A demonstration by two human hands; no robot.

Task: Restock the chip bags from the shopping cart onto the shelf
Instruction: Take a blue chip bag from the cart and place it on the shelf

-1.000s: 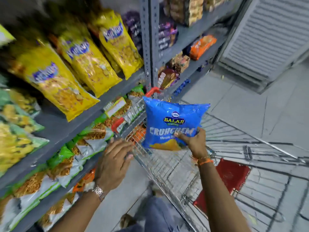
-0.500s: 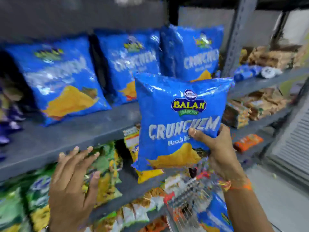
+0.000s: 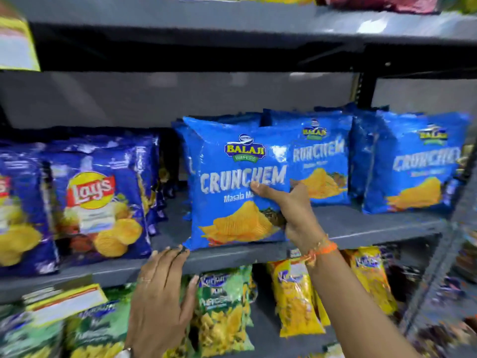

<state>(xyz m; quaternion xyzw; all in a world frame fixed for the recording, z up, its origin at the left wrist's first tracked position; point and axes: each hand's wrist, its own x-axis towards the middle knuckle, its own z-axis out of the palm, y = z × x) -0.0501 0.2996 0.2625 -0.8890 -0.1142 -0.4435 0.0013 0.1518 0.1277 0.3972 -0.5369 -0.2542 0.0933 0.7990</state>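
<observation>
- Gripping the blue Crunchem chip bag (image 3: 232, 182) at its lower right corner, the right hand (image 3: 296, 213) has its thumb across the front of the bag and the remaining fingers (image 3: 260, 189) wrapped behind, closed on the packet.
- The held bag stands upright, its bottom edge at the front lip of the grey metal shelf (image 3: 361, 226), label facing outward.
- Directly behind and to its right stand more Crunchem bags (image 3: 322, 161), and a further one (image 3: 415, 166) sits near the right upright of the rack; the held bag overlaps the nearest of them.
- The left hand (image 3: 162, 288) is spread flat with fingers apart, holding nothing; its fingertips (image 3: 175, 251) reach the front edge of the shelf just below the held bag's lower left corner. Whether they touch the bag itself cannot be told.
- An orange thread band (image 3: 322, 250) circles the right wrist, and a watch (image 3: 125, 353) shows at the left wrist at the bottom edge of the view.
- To the left on the same shelf, dark blue Lay's bags (image 3: 95, 202) stand in a row, apart from the Crunchem group by a narrow gap.
- On the shelf below hang or lean green snack packets (image 3: 222, 311) and yellow snack packets (image 3: 296, 295).
- The shopping cart is out of view.
</observation>
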